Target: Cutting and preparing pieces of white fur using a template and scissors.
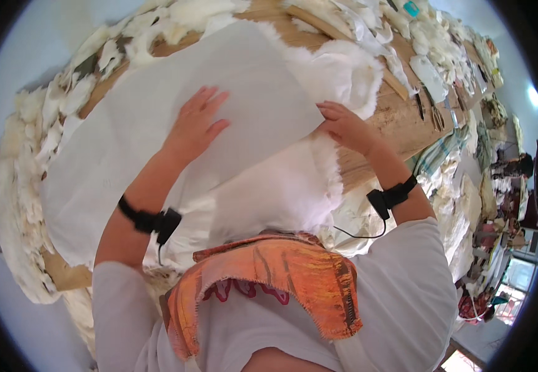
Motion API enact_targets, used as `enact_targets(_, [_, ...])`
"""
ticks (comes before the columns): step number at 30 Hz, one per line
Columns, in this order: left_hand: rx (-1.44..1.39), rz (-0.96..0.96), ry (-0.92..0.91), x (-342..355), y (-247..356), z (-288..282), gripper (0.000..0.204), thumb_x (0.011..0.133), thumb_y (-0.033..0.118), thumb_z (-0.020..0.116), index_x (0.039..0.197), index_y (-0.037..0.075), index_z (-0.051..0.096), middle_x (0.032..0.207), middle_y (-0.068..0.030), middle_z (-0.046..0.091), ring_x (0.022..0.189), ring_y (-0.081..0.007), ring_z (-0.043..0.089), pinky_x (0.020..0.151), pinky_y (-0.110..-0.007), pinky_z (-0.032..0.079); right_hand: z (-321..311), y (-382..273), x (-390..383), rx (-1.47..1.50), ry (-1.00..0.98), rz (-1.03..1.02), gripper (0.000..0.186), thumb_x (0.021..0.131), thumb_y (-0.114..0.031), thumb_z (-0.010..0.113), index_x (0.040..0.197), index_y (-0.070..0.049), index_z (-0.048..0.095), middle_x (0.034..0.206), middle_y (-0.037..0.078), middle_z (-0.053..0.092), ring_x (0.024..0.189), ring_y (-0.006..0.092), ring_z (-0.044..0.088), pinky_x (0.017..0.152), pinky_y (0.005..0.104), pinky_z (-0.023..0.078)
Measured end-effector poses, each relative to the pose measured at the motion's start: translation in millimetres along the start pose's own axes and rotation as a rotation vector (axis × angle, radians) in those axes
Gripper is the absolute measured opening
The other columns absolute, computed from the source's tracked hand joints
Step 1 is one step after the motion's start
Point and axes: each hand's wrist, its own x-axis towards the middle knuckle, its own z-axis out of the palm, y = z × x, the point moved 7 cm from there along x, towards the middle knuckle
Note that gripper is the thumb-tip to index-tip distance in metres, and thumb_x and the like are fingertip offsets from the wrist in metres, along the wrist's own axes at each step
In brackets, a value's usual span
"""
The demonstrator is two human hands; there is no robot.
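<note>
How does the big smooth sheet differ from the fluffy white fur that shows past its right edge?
The sheet looks smooth and light grey, while the fur is fluffy and whiter. The sheet has fairly straight edges; the fur's outline is soft and uneven. The sheet lies on top, with the left hand spread on it, while the fur is partly covered beneath it. Both are pale.

passable: wooden tabletop (399, 127) beside right hand (346, 127) | obstacles: scissors (437, 118) farther right, fleece heaps (18, 204) left
</note>
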Motion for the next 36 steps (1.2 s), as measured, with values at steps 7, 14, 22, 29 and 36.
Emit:
enact_targets(7, [0.239,0.113,-0.207,116.4,40.8,110.5,0.060,0.099,0.048,0.044,0.153,0.025,0.032,0.161,-0.0073,0.024,0.149,-0.0337,0.016,0.117,-0.061,0.007,17.7,-17.9,13.1,-0.008,0.034,-0.070,0.032,0.074,-0.008,0.061,0.105,-0.013,0.066,0.122,0.005,0.060,0.124,0.0294,0.050,0.110,0.0422,0.037])
enact_targets(14, [0.239,0.086,-0.208,114.7,47.6,124.1,0.061,0.097,0.044,0.049,0.154,0.029,0.032,0.162,-0.0030,0.023,0.149,-0.0322,0.017,0.117,-0.061,0.005,35.2,-5.7,10.3,0.197,0.106,-0.005,0.027,0.074,-0.013,0.058,0.101,-0.015,0.065,0.103,-0.001,0.060,0.106,0.0209,0.054,0.097,0.0361,0.040])
enact_targets(22, [0.291,0.087,-0.192,117.6,45.9,121.0,0.061,0.095,0.044,0.051,0.152,0.029,0.035,0.161,-0.0026,0.027,0.148,-0.0338,0.021,0.116,-0.061,0.008,33.8,-8.8,-1.0,0.321,0.071,0.004,0.030,0.066,-0.009,0.065,0.095,-0.016,0.063,0.096,-0.003,0.058,0.099,0.0202,0.053,0.095,0.0363,0.040])
enact_targets(29, [0.284,0.103,-0.171,118.0,52.2,119.0,0.059,0.097,0.045,0.048,0.152,0.029,0.035,0.160,-0.0026,0.027,0.148,-0.0316,0.022,0.116,-0.061,0.011,26.7,-14.1,-18.6,0.290,-0.047,0.057,0.030,0.064,-0.009,0.068,0.092,-0.014,0.059,0.095,0.000,0.056,0.099,0.0228,0.052,0.091,0.0367,0.042])
enact_targets(36, [0.341,0.098,-0.143,116.9,49.7,126.4,0.059,0.097,0.043,0.047,0.153,0.029,0.034,0.161,-0.0014,0.026,0.148,-0.0296,0.021,0.118,-0.058,0.009,23.1,-24.4,-8.9,0.166,0.226,0.128,0.023,0.069,-0.008,0.065,0.091,-0.012,0.059,0.099,0.000,0.059,0.101,0.0229,0.054,0.091,0.0351,0.042])
